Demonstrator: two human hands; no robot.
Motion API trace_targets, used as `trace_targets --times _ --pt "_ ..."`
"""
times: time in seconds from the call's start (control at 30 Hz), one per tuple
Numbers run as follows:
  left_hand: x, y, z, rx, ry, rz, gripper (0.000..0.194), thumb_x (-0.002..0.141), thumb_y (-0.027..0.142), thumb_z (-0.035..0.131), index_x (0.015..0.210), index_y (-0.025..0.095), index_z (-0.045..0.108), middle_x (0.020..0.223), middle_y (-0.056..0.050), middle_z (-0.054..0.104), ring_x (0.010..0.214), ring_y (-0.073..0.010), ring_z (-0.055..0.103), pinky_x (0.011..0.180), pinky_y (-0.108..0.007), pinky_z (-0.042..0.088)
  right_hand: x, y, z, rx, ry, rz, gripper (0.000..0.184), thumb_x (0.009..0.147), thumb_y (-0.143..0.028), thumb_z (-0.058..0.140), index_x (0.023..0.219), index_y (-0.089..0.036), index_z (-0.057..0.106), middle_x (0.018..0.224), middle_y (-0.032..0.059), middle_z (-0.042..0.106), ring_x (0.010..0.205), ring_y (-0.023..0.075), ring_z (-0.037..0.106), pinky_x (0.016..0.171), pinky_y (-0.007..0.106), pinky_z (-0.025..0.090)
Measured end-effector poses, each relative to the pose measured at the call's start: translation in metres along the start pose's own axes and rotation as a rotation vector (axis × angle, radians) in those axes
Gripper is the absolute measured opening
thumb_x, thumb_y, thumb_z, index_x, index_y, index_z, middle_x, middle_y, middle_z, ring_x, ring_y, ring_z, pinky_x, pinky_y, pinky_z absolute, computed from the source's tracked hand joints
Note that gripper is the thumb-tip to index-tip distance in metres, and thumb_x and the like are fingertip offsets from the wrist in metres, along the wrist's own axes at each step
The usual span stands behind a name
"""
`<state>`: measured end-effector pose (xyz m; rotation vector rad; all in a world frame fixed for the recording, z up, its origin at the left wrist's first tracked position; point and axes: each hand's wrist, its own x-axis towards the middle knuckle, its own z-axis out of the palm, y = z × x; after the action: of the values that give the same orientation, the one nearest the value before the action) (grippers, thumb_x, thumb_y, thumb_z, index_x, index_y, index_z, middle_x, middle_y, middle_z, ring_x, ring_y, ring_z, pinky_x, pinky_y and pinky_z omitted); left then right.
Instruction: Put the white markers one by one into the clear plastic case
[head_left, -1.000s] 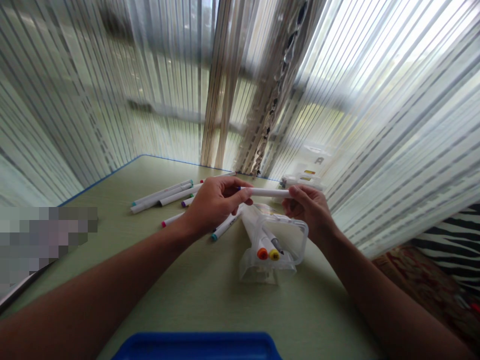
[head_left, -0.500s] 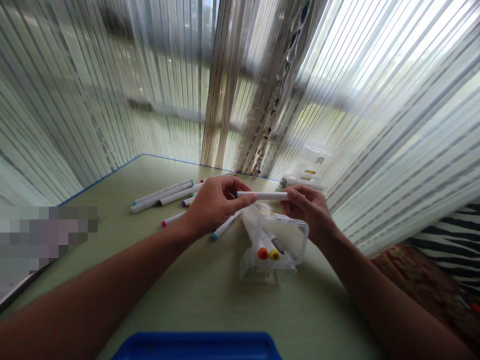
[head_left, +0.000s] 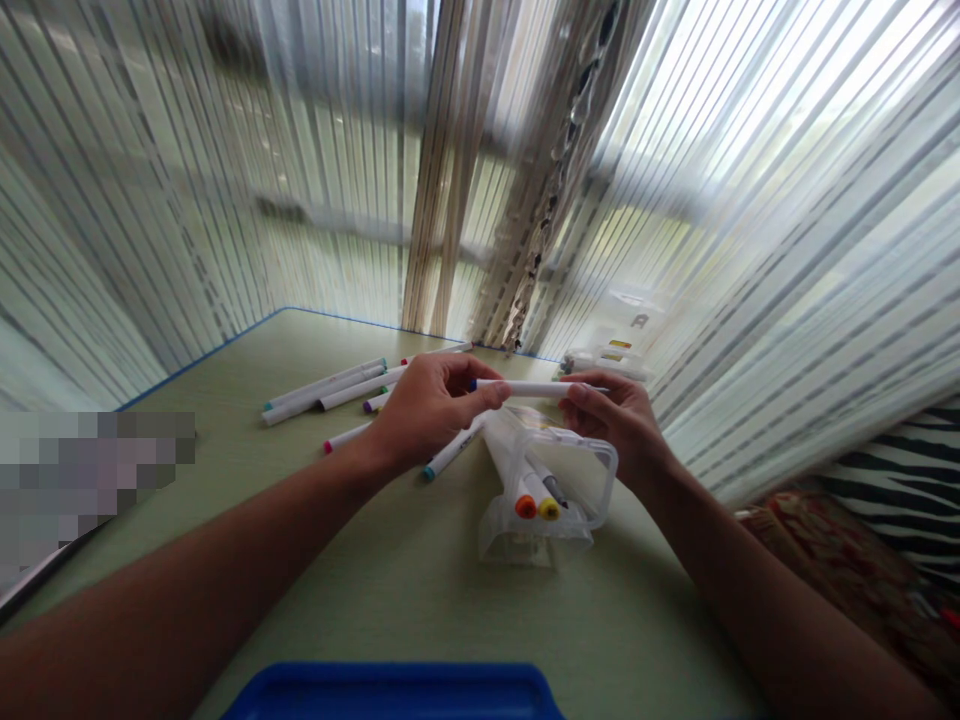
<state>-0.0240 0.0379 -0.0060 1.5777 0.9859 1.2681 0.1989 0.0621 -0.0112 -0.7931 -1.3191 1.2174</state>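
Observation:
A white marker (head_left: 536, 388) with a dark blue end lies level between my two hands, above the table. My left hand (head_left: 439, 405) pinches it near the blue end, thumb in front. The other end sits between the thumb and fingers of my right hand (head_left: 611, 408). Just below them a clear plastic case (head_left: 606, 485) rests on its side, its open mouth toward me. Inside it are an orange-ended marker (head_left: 526, 506), a yellow-ended marker (head_left: 549, 509) and a grey one. A teal-ended marker (head_left: 448, 455) lies beside the case, partly behind my left hand.
Several white markers (head_left: 330, 385) with coloured ends lie loose on the green table (head_left: 405, 590) to the left. Another clear case (head_left: 611, 360) stands at the back right by the curtain (head_left: 330, 230). A blue tray (head_left: 397, 690) is at the near edge. A blurred-out object occupies the far left.
The marker has shifted very slightly between my fingers, and my right hand's grip has moved a little to the left along it. Everything else stays in place.

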Motion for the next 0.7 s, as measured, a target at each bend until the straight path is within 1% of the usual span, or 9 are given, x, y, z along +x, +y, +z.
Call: trace_targets --times 0.13,0.3,0.5,0.7 --pt "-0.0004 0.0014 0.0011 -0.029 -0.007 -0.011 0.021 0.081 0.027 0.074 0.089 0.008 0.073 0.072 -0.006 0.070 0.049 -0.0062 0.047 0.043 -0.020 0.034 0.0013 0.0021 -0.0022 -0.005 0.000 -0.010 0.024 0.062 -0.034 0.092 0.075 -0.020 0.078 0.057 0.0008 0.069 0.041 0.0085 0.056 0.037 0.018 0.040" --pt "-0.0015 0.0027 0.0007 -0.098 -0.011 -0.029 0.016 0.084 0.021 0.069 0.090 0.007 0.073 0.075 -0.007 0.072 0.049 -0.0063 0.049 0.044 -0.021 0.035 0.0023 0.0035 -0.0043 0.009 0.000 -0.008 0.022 0.064 -0.033 0.090 0.076 -0.020 0.078 0.056 0.0004 0.068 0.042 0.0085 0.057 0.038 0.018 0.040" --pt "-0.0012 0.0023 -0.0002 -0.177 -0.034 -0.050 0.019 0.084 0.021 0.067 0.095 0.007 0.074 0.077 -0.009 0.074 0.048 -0.0070 0.049 0.044 -0.022 0.033 0.0025 0.0019 -0.0039 -0.031 0.028 0.001 0.025 0.065 -0.037 0.089 0.076 -0.019 0.075 0.055 -0.0004 0.066 0.041 0.0091 0.055 0.036 0.019 0.040" --pt "-0.0020 0.0037 0.0003 -0.226 -0.037 -0.055 0.024 0.085 0.024 0.067 0.101 0.007 0.073 0.079 -0.010 0.075 0.048 -0.0070 0.049 0.045 -0.022 0.033 0.0029 0.0016 -0.0029 -0.001 0.050 0.012 0.028 0.063 -0.040 0.090 0.072 -0.018 0.075 0.054 0.0010 0.067 0.039 0.0084 0.053 0.035 0.018 0.038"
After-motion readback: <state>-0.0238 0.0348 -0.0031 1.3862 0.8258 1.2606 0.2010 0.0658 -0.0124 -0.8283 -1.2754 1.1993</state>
